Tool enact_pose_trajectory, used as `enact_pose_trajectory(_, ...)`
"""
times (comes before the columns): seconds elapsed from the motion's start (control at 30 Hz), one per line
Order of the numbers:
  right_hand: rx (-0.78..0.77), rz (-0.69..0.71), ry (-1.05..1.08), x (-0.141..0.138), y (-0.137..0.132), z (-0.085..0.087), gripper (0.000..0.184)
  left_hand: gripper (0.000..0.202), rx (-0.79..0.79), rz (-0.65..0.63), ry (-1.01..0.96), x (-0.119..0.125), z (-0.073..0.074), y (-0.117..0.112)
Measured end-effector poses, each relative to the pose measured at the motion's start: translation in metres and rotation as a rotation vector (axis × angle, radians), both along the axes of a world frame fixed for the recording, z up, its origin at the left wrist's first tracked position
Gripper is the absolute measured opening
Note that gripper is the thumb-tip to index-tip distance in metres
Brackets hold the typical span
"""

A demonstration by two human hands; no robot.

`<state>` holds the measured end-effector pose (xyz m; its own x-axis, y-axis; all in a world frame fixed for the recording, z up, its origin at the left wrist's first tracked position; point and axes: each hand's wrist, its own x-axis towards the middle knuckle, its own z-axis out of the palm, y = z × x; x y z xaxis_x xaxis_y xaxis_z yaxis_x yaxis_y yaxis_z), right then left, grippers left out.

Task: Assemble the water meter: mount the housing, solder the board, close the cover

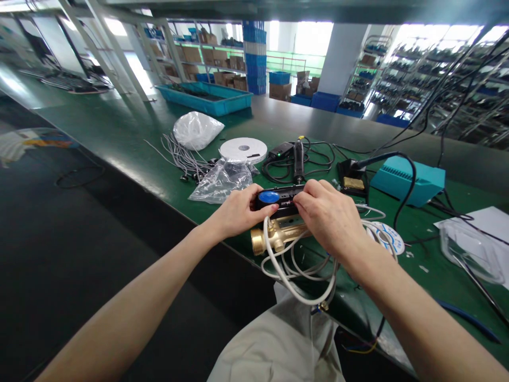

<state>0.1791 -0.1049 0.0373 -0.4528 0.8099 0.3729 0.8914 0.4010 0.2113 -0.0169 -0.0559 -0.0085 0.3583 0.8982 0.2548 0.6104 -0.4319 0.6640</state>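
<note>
A black module with a blue round cap (274, 200) sits on top of a brass valve body (278, 235) at the near edge of the green bench (131, 132). My left hand (238, 212) grips the module's left end, thumb by the blue cap. Over the module's right end my right hand (330, 217) is closed, fingers pinched on it. White cables (292, 278) loop from the brass body down over the bench edge.
Behind the hands lie an electric screwdriver (298, 159) with black cords, a soldering iron stand (353, 180), a teal soldering station (409, 180), a white reel (243, 149), plastic bags (220, 180), grey wires (181, 156) and a blue tray (204, 98). Shelving racks fill the background.
</note>
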Motion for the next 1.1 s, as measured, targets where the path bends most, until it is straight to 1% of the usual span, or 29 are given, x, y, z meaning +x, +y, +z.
enact_pose_trajectory(0.1, -0.001, 0.008, -0.012, -0.004, -0.001, -0.001, 0.016, 0.035, 0.002, -0.003, -0.003, 0.0, 0.0, 0.0)
enact_pose_trajectory(0.2, -0.033, 0.016, -0.01, -0.006, -0.003, -0.003, 0.015, 0.034, 0.0, -0.003, -0.017, 0.0, -0.001, -0.001)
enact_pose_trajectory(0.33, -0.068, 0.022, 0.031, -0.006, -0.005, -0.008, 0.018, 0.034, 0.007, -0.004, -0.004, 0.0, 0.0, -0.002)
enact_pose_trajectory(0.43, -0.091, -0.013, 0.056, -0.006, -0.006, -0.01, 0.017, 0.034, 0.01, -0.008, 0.005, -0.001, 0.0, -0.003)
enact_pose_trajectory(0.67, -0.065, -0.068, 0.091, -0.009, -0.009, -0.013, 0.024, 0.039, 0.023, -0.017, 0.048, 0.0, 0.0, -0.004)
enact_pose_trajectory(0.87, -0.083, -0.158, 0.11, -0.016, -0.013, -0.015, 0.023, 0.042, 0.034, -0.026, 0.078, 0.0, 0.0, -0.005)
enact_pose_trajectory(1.1, -0.083, -0.178, 0.094, -0.023, -0.016, -0.013, 0.016, 0.042, 0.041, -0.034, 0.087, -0.001, -0.002, -0.004)
